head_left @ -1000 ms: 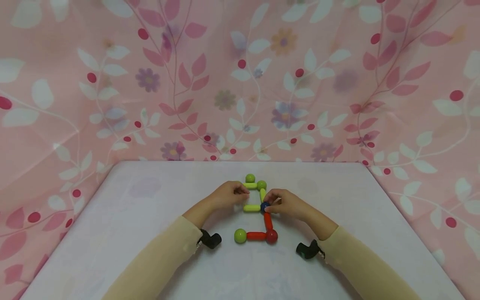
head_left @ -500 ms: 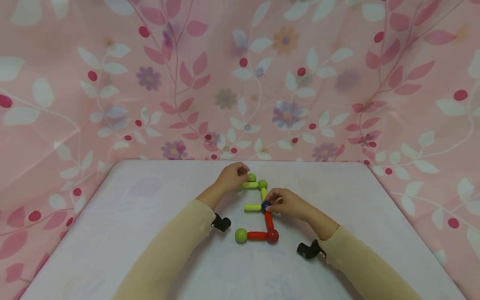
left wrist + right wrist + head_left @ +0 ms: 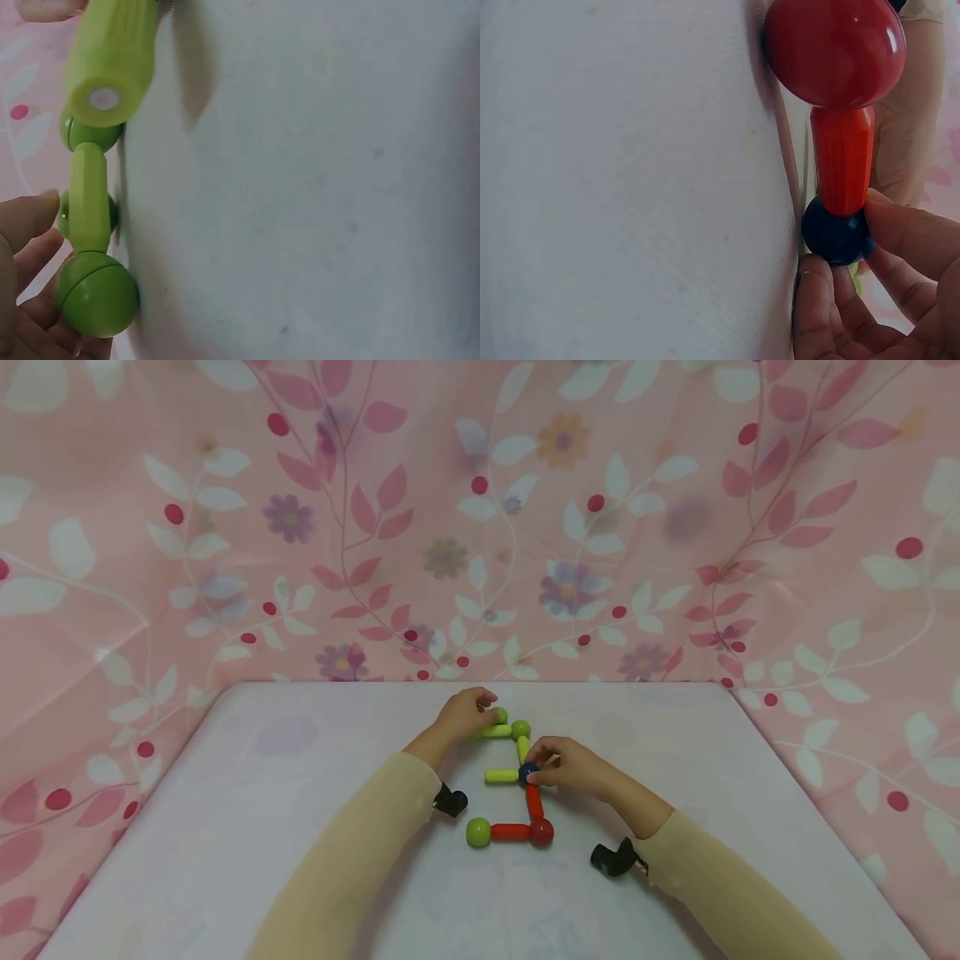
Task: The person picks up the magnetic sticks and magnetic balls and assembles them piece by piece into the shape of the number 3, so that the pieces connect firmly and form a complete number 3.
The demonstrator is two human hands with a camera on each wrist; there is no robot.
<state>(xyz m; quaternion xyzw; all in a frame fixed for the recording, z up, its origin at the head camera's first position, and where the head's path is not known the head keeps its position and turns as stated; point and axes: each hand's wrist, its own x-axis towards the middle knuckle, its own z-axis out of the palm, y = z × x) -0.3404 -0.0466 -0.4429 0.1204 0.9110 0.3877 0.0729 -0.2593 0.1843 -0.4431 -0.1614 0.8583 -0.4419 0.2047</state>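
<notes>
Magnetic building rods and balls form a stepped chain on the table. In the head view my left hand (image 3: 463, 714) is at its far end, fingertips curled at a small green ball (image 3: 500, 716); in the left wrist view another green ball (image 3: 97, 296) hides part of the fingers. Between the green balls lies a yellow-green rod (image 3: 88, 199). My right hand (image 3: 573, 767) pinches the dark blue ball (image 3: 834, 232) between thumb and fingers. A red rod (image 3: 844, 161) joins it to a large red ball (image 3: 836, 49). One yellow-green rod (image 3: 501, 776) points left from the blue ball, its outer end uncovered.
Nearest the body, a second red rod (image 3: 512, 832) links the red ball to a large green ball (image 3: 478, 832). A white cloth-covered table (image 3: 300, 852) lies under everything, with a pink floral curtain (image 3: 442, 510) behind its far edge. Both wrists carry a small black camera (image 3: 613, 858).
My left hand has moved away from me, from beside the middle yellow-green rod to the far green ball, where it has stayed for the last half second. The right hand keeps hold of the blue ball.
</notes>
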